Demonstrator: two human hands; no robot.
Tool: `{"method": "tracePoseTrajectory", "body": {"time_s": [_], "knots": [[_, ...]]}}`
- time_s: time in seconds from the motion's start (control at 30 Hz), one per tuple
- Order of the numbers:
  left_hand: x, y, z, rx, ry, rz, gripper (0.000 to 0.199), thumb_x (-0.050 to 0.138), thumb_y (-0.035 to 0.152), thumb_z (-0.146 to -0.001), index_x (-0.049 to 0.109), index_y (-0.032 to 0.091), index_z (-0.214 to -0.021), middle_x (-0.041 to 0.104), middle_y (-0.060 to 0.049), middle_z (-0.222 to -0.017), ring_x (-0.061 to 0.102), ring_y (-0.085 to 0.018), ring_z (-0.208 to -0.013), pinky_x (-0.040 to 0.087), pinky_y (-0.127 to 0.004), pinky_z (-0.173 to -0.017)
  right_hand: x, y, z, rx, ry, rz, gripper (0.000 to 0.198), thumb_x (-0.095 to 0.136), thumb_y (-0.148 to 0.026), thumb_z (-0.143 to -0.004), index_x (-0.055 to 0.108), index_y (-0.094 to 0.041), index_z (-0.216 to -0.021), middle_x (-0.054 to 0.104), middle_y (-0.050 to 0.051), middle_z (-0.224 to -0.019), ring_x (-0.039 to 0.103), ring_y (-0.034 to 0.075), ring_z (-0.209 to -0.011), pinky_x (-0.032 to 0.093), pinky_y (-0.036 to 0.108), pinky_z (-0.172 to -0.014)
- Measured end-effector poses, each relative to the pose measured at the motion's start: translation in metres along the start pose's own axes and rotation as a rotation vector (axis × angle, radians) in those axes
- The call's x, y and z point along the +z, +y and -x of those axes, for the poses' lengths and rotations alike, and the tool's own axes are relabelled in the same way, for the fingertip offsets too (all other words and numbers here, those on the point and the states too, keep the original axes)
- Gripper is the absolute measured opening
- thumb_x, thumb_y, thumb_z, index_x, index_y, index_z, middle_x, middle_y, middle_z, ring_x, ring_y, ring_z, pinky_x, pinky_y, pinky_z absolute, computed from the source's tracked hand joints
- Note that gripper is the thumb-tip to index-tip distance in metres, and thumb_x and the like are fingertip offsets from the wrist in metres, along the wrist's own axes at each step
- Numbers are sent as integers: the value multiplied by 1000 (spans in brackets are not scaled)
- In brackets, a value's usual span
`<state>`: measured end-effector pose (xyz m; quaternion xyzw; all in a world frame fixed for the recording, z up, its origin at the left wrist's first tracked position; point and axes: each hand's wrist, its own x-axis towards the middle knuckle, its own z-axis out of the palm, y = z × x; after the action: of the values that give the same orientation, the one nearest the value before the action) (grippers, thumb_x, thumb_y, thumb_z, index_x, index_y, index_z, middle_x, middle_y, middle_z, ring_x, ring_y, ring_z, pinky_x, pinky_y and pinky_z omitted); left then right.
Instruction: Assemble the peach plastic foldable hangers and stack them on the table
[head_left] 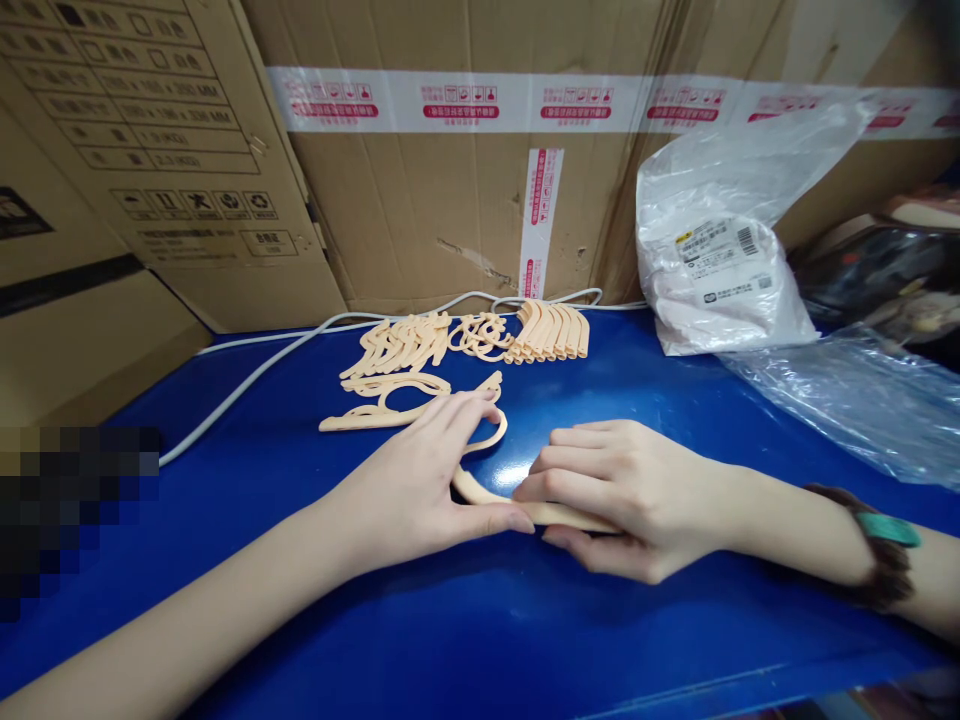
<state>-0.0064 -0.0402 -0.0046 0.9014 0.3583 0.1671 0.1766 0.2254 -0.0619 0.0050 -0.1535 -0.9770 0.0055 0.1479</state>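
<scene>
Both hands grip a beige plastic clothes hanger [574, 516] just above the blue table. My left hand [427, 475] closes around its hook end, with the thumb along the lower edge and the fingers over the top. The curved hook pokes out beyond those fingers. My right hand [619, 495] wraps around the hanger's arm, fingers on top and thumb beneath; much of the arm is hidden. Right behind my left hand lie folded hangers [360, 420]. Farther back are a row of curved hanger arms [401, 343], a pile of loose hooks [480, 335] and a row of wider arm pieces [551, 330].
Large cardboard boxes [450, 200] wall off the back and left of the blue table [360, 630]. A white cable [247, 395] runs along the rear. At the right stand a labelled plastic bag [720, 270] and a clear plastic sheet [847, 400].
</scene>
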Motion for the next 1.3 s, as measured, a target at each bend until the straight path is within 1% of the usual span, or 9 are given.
{"method": "tracePoseTrajectory", "body": {"time_s": [0.1, 0.2, 0.27, 0.37, 0.57, 0.7, 0.83, 1.13, 1.3], "knots": [[0, 1, 0, -9, 4, -4, 75, 64, 68, -71, 43, 18, -123, 48, -15, -134, 45, -32, -126, 39, -48, -104, 2, 2, 2, 22, -5, -48, 22, 49, -20, -90, 59, -12, -108, 67, 6, -97, 51, 17, -78, 39, 30, -68], [0, 1, -1, 7, 7, -12, 74, 65, 66, -72, 43, 18, -123, 50, -14, -132, 47, -31, -124, 41, -47, -102, 4, 7, 3, 58, -4, -75, 26, 51, -20, -89, 59, -12, -112, 65, 7, -94, 53, 18, -79, 40, 29, -70], [1, 1, -1, 21, 7, -22, 73, 66, 64, -73, 42, 18, -124, 51, -14, -131, 47, -31, -124, 41, -47, -102, 4, 11, 3, 95, -20, -107, 24, 52, -19, -88, 61, -12, -110, 64, 8, -93, 54, 18, -83, 42, 29, -73], [1, 0, 0, 30, 12, -34, 69, 67, 60, -74, 43, 19, -124, 50, -13, -132, 46, -31, -125, 41, -46, -103, 4, 16, 3, 166, -46, -198, 21, 53, -17, -87, 62, -13, -106, 60, 10, -101, 56, 18, -88, 44, 28, -76], [0, -1, 1, 50, 17, -27, 55, 64, 50, -81, 45, 21, -123, 50, -12, -133, 47, -31, -125, 41, -47, -102, 1, 20, 2, 260, -39, -250, 23, 55, -18, -87, 60, -15, -110, 58, 9, -101, 57, 17, -87, 46, 28, -75], [1, -3, 1, 72, 20, -19, 57, 64, 46, -82, 41, 20, -128, 47, -13, -137, 44, -29, -128, 39, -46, -106, 1, 22, 2, 297, -8, -227, 22, 58, -21, -87, 59, -16, -108, 60, 7, -99, 57, 19, -91, 46, 31, -79], [2, -3, 1, 88, 22, -10, 58, 63, 44, -84, 38, 22, -131, 47, -11, -137, 43, -28, -130, 37, -45, -107, 3, 24, 3, 351, 34, -282, 24, 62, -25, -87, 57, -16, -108, 60, 7, -104, 57, 17, -95, 46, 29, -83], [1, -2, 1, 61, -26, -6, 57, 62, 47, -84, 40, 21, -130, 45, -12, -140, 41, -27, -131, 36, -43, -108, 2, 25, 4, 353, 34, -236, 24, 63, -28, -87, 57, -17, -108, 62, 7, -105, 57, 18, -96, 44, 30, -84], [-9, 3, -1, 37, -86, -4, 61, 60, 54, -83, 43, 22, -132, 53, -10, -131, 52, -28, -119, 44, -41, -97, -2, 28, 4, 340, 20, -179, 25, 64, -28, -86, 58, -18, -109, 63, 6, -105, 56, 19, -95, 43, 32, -83]]}}
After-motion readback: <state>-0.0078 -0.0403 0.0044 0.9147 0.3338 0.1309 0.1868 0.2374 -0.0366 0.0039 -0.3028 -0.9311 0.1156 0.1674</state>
